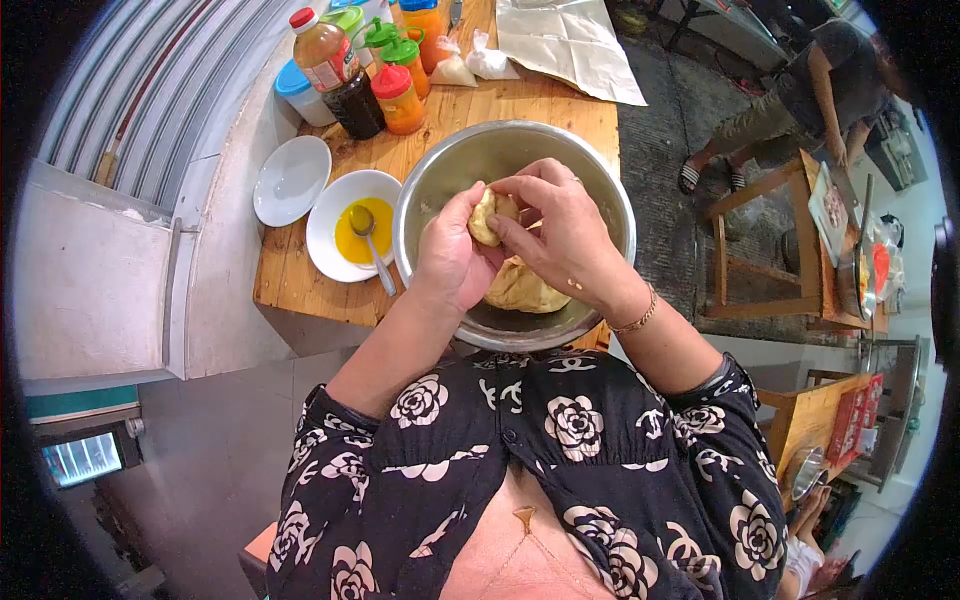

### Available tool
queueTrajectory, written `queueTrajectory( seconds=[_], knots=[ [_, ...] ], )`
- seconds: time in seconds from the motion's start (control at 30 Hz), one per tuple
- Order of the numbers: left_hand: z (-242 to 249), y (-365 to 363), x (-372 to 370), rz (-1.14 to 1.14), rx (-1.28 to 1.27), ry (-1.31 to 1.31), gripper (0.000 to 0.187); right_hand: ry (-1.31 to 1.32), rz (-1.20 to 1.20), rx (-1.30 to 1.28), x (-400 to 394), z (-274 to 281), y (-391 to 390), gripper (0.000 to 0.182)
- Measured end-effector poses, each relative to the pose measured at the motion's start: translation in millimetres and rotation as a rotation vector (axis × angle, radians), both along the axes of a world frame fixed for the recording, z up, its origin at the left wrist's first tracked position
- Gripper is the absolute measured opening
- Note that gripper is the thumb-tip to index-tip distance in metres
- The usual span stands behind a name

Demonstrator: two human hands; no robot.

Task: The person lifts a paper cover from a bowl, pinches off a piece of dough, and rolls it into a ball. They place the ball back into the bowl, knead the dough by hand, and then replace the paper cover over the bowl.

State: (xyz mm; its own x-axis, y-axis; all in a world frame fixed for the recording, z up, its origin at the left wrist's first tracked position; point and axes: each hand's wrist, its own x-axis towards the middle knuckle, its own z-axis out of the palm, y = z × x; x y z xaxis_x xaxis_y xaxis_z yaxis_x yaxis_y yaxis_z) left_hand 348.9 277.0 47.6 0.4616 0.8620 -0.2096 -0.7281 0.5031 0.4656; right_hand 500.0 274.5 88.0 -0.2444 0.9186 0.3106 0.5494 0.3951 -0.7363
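A small piece of yellowish dough (486, 218) is pinched between my two hands above a metal mixing bowl (425, 165). My left hand (452, 250) cups it from the left, fingers partly hidden behind it. From the right, my right hand (562, 225) presses it with thumb and fingertips. Below them in the bowl sits a larger lump of dough (525, 288), partly covered by my hands. Left of the bowl stands a white bowl (322, 262) of yellow liquid (350, 245), with a metal spoon (378, 258) resting in it.
A white plate (292, 180), a bottle of dark sauce (350, 100), squeeze bottles (398, 100) and small plastic bags (490, 60) are on the wooden table (290, 275). Brown paper (570, 45) lies at the back. Another person (840, 80) stands by a wooden table at right.
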Motion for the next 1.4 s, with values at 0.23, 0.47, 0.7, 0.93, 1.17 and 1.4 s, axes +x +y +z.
queueTrajectory(
  seconds=[0.23,0.47,0.7,0.93,1.17,1.4],
  knots=[
    [20.9,-8.7,-1.3,-0.079,0.136,0.330,0.029,-0.146,0.079,0.047,12.7,12.9,5.3,0.024],
    [12.0,-4.1,-11.4,0.017,0.215,0.428,0.021,0.033,0.051,-0.021,7.7,13.0,5.3,0.021],
    [19.0,-4.0,-15.4,-0.116,0.363,0.616,0.022,0.117,0.147,-0.307,23.8,14.9,14.5,0.018],
    [27.3,-2.0,-21.8,-0.223,0.396,0.638,0.028,0.348,0.336,-0.469,26.9,12.3,18.7,0.020],
    [35.8,-1.7,-36.1,0.419,0.874,1.497,0.036,0.001,-0.125,0.006,43.6,19.3,37.3,0.021],
    [6.4,33.2,-73.9,0.479,1.023,1.938,0.033,-0.449,0.252,-0.198,30.9,3.2,26.2,0.015]
  ],
)
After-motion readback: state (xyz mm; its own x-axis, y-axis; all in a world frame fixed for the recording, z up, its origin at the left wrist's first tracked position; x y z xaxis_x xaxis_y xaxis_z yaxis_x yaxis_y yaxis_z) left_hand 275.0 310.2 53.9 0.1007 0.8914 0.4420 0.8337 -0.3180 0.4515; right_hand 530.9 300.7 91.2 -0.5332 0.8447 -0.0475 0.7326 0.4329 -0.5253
